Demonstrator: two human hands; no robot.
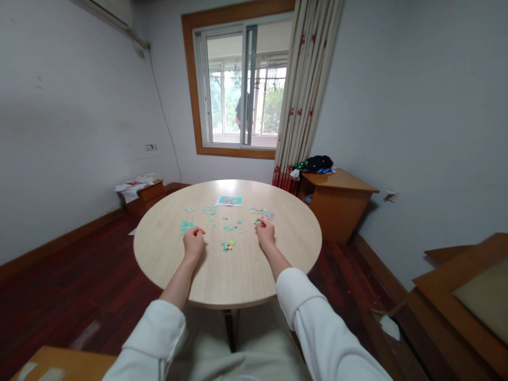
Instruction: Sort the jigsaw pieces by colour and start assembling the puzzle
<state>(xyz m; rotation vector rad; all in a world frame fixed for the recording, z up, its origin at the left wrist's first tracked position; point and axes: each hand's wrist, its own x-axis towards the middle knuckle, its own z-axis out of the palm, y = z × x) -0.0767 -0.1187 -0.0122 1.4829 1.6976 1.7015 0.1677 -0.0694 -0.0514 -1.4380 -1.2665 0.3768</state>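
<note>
On the round table [210, 280] lie small puzzle pieces in loose groups. My left hand [193, 242] rests at the left with its fingers curled in, beside a cluster of teal pieces [186, 225]; nothing shows in it. At the right, my right hand [265, 234] has thumb and fingertips pinched together at a small puzzle piece [256, 223], just in front of a pile of pink and yellow pieces [265, 214]. Between the hands sits a joined yellow and teal puzzle section [228, 245]. More loose pieces [229, 228] lie beyond it.
A picture sheet [229, 201] lies toward the far side of the table. Behind to the right stands a wooden cabinet [343, 185] with dark cloth [319, 163] on top. A patterned curtain [305, 90] hangs by the window [226, 90]. A person's dark shape shows beyond the glass.
</note>
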